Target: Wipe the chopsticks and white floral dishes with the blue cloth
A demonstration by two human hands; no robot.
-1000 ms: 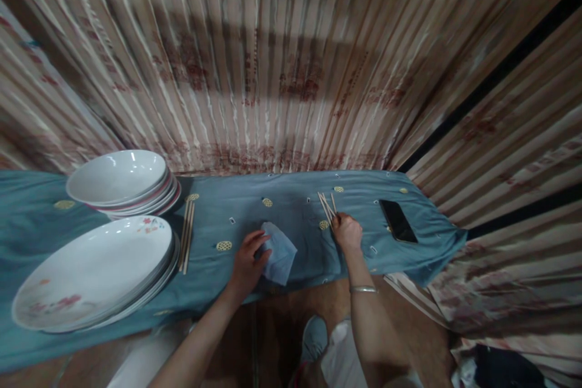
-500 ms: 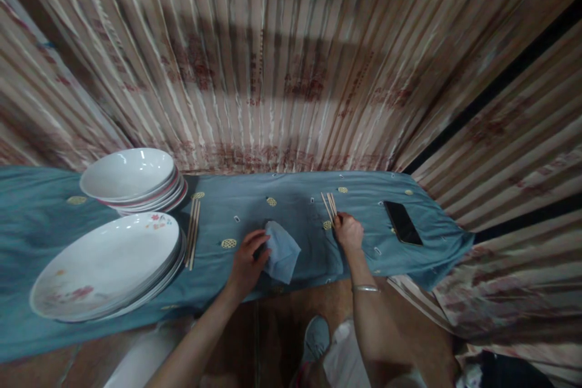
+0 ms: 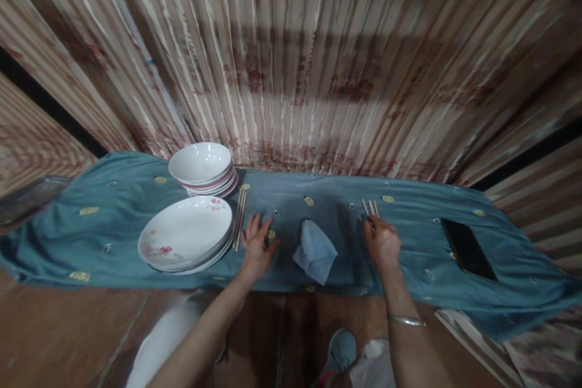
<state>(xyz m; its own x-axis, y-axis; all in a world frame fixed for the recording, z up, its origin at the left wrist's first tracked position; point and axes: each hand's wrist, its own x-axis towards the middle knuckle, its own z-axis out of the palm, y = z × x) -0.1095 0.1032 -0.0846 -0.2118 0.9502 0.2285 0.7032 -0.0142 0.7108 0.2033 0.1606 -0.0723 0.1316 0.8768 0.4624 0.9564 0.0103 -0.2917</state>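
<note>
My left hand is over the cloth-covered table with its fingers spread and nothing in them. Just left of it lie several chopsticks, side by side along the plates. My right hand is closed around more chopsticks, whose tips stick out beyond the fingers; their other ends are hidden by the hand. Between my two hands a crumpled light blue cloth rests on the table, touched by neither.
A stack of oval plates with flower prints stands on the left of the blue tablecloth. Behind it is a stack of white bowls. A black phone lies to the right. Pleated curtains hang behind the table.
My left hand has moved left, away from the blue cloth towards the chopsticks by the plates, and its fingers have spread. The view has turned left. My right hand still grips its chopsticks.
</note>
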